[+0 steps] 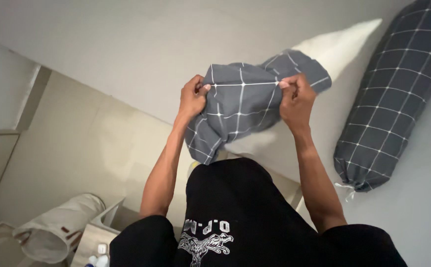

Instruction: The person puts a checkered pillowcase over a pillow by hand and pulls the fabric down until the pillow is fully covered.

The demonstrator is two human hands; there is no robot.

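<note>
Left hand [193, 96]: pinched shut on one edge of the bunched dark grey, white-checked fabric pillowcase [240, 106].
Right hand [297, 99]: clamped on the opposite edge, stretching the opening wide.
Pillowcase: over a white pillow's [344, 44] end (pillow lies on the bed).

matt cloth pillowcase [240, 106], seemingly cotton

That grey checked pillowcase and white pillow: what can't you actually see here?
Head view only:
- White pillow: mostly covered by the grey checked pillowcase.
- Left hand and right hand: fingertips buried in fabric folds.
- Bolster: top end cut off by frame edge.
- Small bottles: too small, cut off.
</note>
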